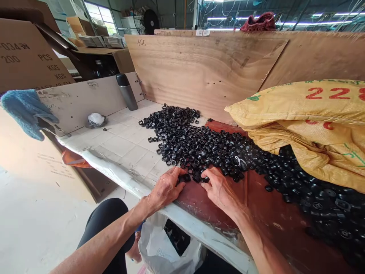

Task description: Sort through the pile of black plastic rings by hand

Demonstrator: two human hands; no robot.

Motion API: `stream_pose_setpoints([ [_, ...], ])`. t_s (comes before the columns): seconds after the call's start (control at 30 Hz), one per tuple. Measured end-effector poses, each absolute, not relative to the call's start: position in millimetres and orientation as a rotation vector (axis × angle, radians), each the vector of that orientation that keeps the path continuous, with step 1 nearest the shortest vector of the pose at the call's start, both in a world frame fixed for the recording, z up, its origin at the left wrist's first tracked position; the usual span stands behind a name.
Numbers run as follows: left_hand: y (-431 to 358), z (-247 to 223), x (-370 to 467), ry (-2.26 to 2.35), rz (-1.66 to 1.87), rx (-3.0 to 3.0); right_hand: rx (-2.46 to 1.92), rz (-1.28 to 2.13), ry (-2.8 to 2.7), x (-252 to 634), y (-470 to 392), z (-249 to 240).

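Observation:
A large heap of small black plastic rings (196,146) spreads over the worktable. At the heap's near edge, my left hand (169,185) has its thumb and fingers closed around a black ring (186,177). A short way to the right, my right hand (217,187) curls its thumb and forefinger on another black ring (204,179), mostly covered by the fingers. More rings lie between the two hands. Beneath the hands is a reddish-brown board (196,199).
A yellow woven sack (285,114) lies at the right, above larger black parts (327,205). A dark bottle (127,93) stands at the back left, near a wrapped white bundle (96,120). Plywood panels (199,64) wall the back. Below the edge hangs a white bag (156,243).

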State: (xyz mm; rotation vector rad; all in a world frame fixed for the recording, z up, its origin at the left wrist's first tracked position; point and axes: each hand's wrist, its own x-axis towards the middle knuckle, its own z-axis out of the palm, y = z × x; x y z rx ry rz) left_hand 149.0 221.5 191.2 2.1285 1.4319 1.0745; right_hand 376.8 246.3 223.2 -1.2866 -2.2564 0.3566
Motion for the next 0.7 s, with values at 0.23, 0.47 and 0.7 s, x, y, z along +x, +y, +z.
stream_pose_setpoints([
  [0.23, 210.9, 192.1, 143.1, 1.333, 1.109, 1.952, -1.461, 0.455, -2.161, 379.2, 252.9, 223.9],
  [0.47, 209.9, 202.2, 139.1, 1.135, 0.972, 1.958, -1.528, 0.461, -2.155, 386.8, 261.1, 228.9],
  [0.7, 218.4, 195.7, 140.4, 1.119, 0.91, 2.014, -1.421, 0.579, -2.256, 388.5, 261.7, 231.0],
])
